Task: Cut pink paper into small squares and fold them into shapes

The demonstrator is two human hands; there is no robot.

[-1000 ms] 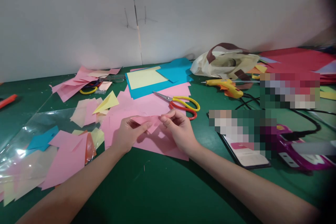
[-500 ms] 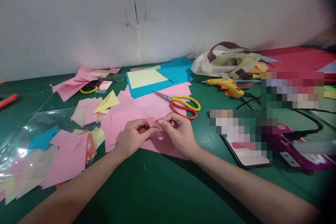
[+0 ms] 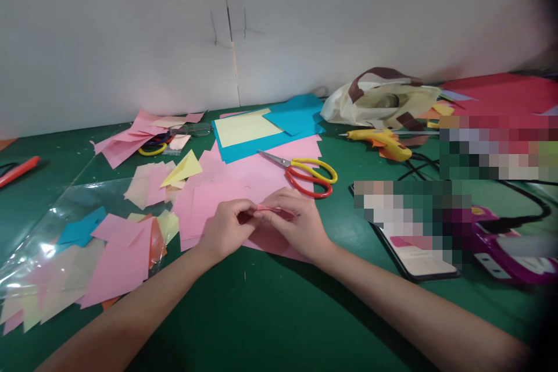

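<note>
A small piece of pink paper (image 3: 264, 207) is pinched between my two hands, mostly covered by the fingers. My left hand (image 3: 230, 222) is closed on its left side, thumb and fingertips together. From the right, my right hand (image 3: 299, 221) grips it with thumb and bent fingers. Both hands are just above larger pink sheets (image 3: 209, 197) lying on the green table (image 3: 270, 314). Scissors (image 3: 311, 175) with one yellow and one red handle rest on the sheets beyond my right hand, blades pointing away to the left.
Blue sheets (image 3: 300, 116) and a cream sheet (image 3: 248, 128) lie at the back. A clear plastic bag (image 3: 47, 232) with paper scraps is at left. Rightward are a yellow glue gun (image 3: 383, 142), a cloth bag (image 3: 335, 106), a phone (image 3: 429, 261), and a purple power strip (image 3: 505, 256) with cables.
The pink piece showed as a wider flap between my fingers; now only a thin edge shows. My fingertips have drawn closer together. The whole view has shifted slightly.
</note>
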